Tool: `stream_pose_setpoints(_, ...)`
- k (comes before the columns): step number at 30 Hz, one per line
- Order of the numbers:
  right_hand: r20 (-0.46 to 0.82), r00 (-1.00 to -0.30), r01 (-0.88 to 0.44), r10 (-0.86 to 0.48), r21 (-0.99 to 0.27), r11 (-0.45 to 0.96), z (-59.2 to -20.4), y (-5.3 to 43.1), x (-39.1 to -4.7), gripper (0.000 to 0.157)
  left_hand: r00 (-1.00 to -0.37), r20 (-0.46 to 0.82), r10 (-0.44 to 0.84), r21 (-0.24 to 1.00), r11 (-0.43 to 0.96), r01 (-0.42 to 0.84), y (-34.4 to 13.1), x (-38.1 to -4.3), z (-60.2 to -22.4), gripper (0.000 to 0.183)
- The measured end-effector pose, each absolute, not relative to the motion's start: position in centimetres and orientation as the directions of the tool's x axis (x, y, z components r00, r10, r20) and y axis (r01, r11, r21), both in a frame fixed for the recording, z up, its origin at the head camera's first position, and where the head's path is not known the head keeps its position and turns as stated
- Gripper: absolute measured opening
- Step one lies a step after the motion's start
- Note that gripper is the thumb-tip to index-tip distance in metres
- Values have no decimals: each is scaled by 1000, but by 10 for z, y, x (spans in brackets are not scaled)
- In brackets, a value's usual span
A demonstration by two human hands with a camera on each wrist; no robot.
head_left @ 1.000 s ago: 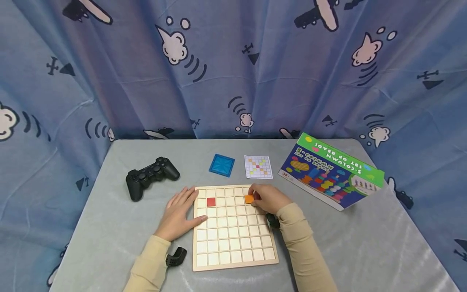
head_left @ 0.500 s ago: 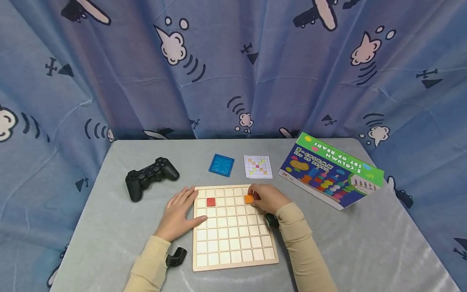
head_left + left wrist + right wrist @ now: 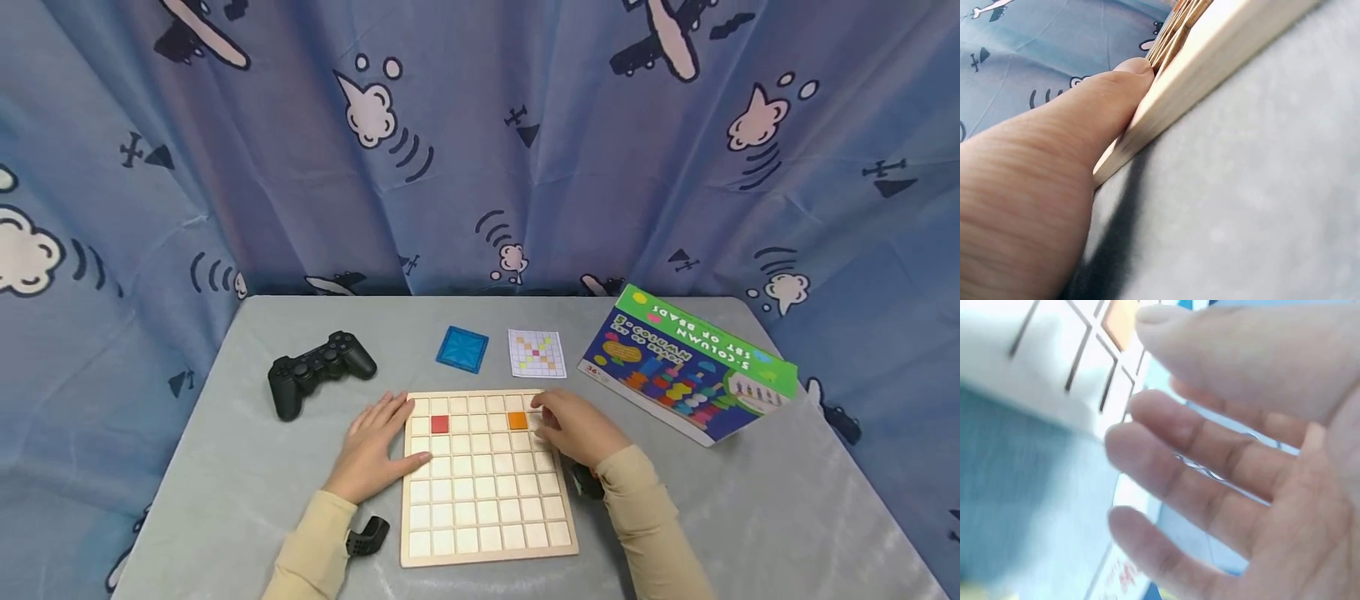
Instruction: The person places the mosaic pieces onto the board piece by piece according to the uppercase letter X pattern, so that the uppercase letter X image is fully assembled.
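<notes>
A light wooden grid board (image 3: 480,492) lies flat on the table. My left hand (image 3: 372,450) rests at its left edge, fingers straight, the thumb touching the board's side and rim in the left wrist view. A red square tile (image 3: 440,424) sits in a cell at the upper left, and an orange square tile (image 3: 517,421) in one at the upper right. Just right of the orange tile is my right hand (image 3: 577,427), over the board's upper right edge. Its fingers are loosely bent, and in the right wrist view nothing lies between them and the thumb.
Behind the board lie a blue square tray (image 3: 462,349) and a small printed pattern card (image 3: 537,354). A black game controller (image 3: 321,372) is at the left. The colourful bead-set box (image 3: 686,367) leans at the back right. A patterned blue curtain (image 3: 450,167) hangs behind the table.
My right hand has let go of the orange tile and drawn away to the right. The tile stays on the board. The left hand keeps its place; the head view has tilted slightly up.
</notes>
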State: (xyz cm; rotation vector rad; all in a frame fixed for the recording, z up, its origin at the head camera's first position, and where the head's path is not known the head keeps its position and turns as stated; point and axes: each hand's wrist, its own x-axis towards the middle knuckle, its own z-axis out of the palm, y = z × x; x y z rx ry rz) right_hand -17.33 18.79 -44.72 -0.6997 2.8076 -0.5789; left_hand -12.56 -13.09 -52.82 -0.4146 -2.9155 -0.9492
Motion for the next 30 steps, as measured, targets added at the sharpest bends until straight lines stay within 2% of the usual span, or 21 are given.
stream_pose_setpoints(7, -49, -907, -367, -417, -390, 844, -443, 226, -139, 40, -964, 129, 231, 568, 780, 263, -132, -126, -530, 86)
stream_pose_setpoints(10, -88, -933, -292, -349, -383, 876, -445, 243, -125, 43, -964, 121, 237, 559, 786, 263, -131, -128, -530, 87)
stream_pose_setpoints(14, -207, -953, -140, -222, -349, 927, -450, 262, -109, 51, -965, 101, 242, 560, 788, 257, -131, -128, -529, 87)
stream_pose_setpoints(20, -380, -921, 34, -86, -298, 954, -465, 278, -95, 71, -964, 114, 239, 552, 792, 262, -133, -128, -530, 87)
stream_pose_setpoints(25, -401, -914, 95, -57, -350, 932, -480, 284, -85, 78, -959, 155, 237, 548, 787, 283, -134, -128, -533, 87)
stream_pose_setpoints(30, -456, -889, 150, -34, -362, 920, -491, 288, -85, 77, -960, 163, 227, 546, 790, 279, -133, -126, -536, 87)
